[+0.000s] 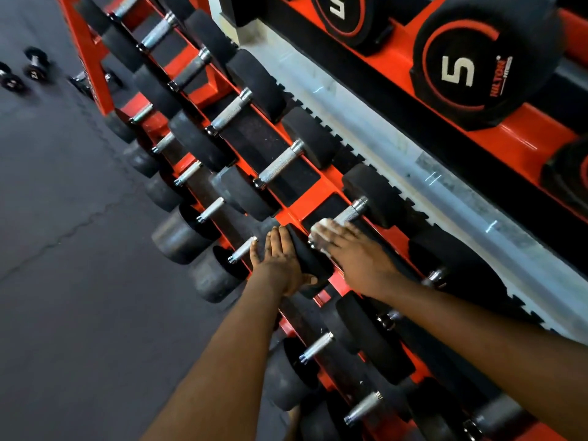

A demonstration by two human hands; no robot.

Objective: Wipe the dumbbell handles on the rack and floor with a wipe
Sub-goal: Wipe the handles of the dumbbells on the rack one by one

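1. The dumbbell (374, 194) in hand lies on the top tier of the rack (297, 210), just off picture centre toward 4 o'clock. Its handle (353, 212) runs from 7 to 1 o'clock.
2. The right hand (353, 249) lies over the near half of the handle with the wipe (319, 229) under its fingers. The fingers look straight, pressing rather than wrapping, and the thumb is hidden.
3. The left hand (280, 259) lies flat on the near head (307, 256), fingers straight and close together, pointing toward 12 o'clock. It holds nothing.
4. By its bulk the dumbbell is probably heavy and rigid. Its round heads could roll on the rack, so bracing a head makes more sense than lifting.
5. The handle is knurled steel. It is likely rough enough to drag at the wipe, which looks thin, limp and quick to bunch.
6. The best hold is probably mid-handle through the wipe, wrapped round and twisted. The chrome collar (361, 203) looks smoother.
7. More handles wait along the rack toward 11 and 5 o'clock. The small floor dumbbells (35, 63) at 10 o'clock look light enough to pick up.
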